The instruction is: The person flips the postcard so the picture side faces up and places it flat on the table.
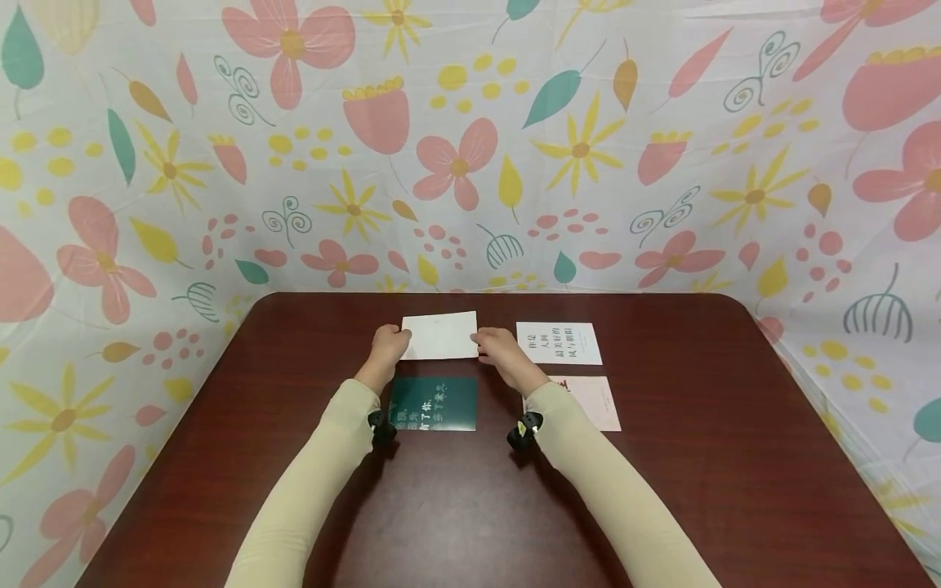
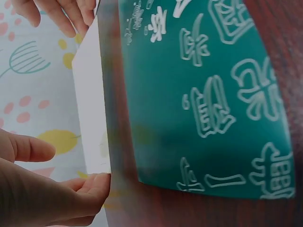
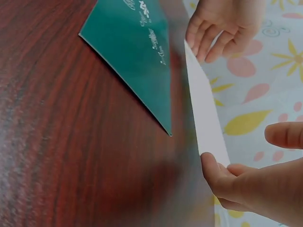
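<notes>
A blank white card (image 1: 439, 336) is held between two hands toward the back of the table. The left hand (image 1: 387, 353) holds its left edge, and the right hand (image 1: 507, 356) has the opposite edge. From the left wrist, the card (image 2: 92, 104) appears steeply tilted, with the left fingertips (image 2: 99, 185) at its corner and the thumb apart from it. In the right wrist view, the right fingers (image 3: 215, 172) grip the near end of the card (image 3: 203, 104). A dark green card (image 1: 444, 402) with white lettering lies just nearer than the held card.
To the right lie a white card with dark writing (image 1: 562, 344) and, nearer, a pale pink card (image 1: 597, 403) partly hidden by the right forearm. The glossy reddish-brown table (image 1: 698, 392) ends against a floral cloth (image 1: 456, 204) behind it.
</notes>
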`<move>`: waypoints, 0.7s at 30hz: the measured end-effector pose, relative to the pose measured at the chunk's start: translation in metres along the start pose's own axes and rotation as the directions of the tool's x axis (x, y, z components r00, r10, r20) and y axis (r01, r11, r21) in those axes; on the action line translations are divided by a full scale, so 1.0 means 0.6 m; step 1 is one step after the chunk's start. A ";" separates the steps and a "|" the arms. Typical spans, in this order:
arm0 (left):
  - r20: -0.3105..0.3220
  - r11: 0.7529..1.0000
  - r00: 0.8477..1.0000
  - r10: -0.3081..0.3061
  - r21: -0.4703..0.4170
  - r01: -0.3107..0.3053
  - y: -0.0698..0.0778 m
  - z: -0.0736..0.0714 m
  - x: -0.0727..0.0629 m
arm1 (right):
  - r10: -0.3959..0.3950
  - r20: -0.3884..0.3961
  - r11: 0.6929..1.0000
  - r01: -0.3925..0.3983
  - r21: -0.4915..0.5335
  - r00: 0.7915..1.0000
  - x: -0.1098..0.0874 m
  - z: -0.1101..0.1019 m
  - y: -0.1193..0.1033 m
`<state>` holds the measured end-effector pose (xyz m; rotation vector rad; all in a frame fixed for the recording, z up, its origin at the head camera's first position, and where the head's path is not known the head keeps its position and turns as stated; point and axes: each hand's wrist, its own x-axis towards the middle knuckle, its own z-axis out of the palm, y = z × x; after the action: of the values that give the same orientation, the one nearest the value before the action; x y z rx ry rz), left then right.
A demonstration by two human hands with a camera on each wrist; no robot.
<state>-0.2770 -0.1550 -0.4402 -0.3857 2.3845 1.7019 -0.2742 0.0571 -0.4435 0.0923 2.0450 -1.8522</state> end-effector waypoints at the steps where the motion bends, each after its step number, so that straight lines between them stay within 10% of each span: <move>1: -0.002 1.000 1.000 0.005 -0.012 -0.005 0.002 -0.001 0.000 | -0.006 0.000 1.000 0.006 -0.003 1.000 0.000 0.000 -0.001; 21: -0.131 0.984 0.980 0.149 -0.080 -0.160 0.032 -0.005 -0.008 | -0.117 -0.031 0.992 0.118 0.047 0.993 0.000 -0.004 -0.026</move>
<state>-0.2786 -0.1512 -0.4207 -0.3364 2.4903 1.9110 -0.2794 0.0575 -0.4288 0.0110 2.0647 -1.9831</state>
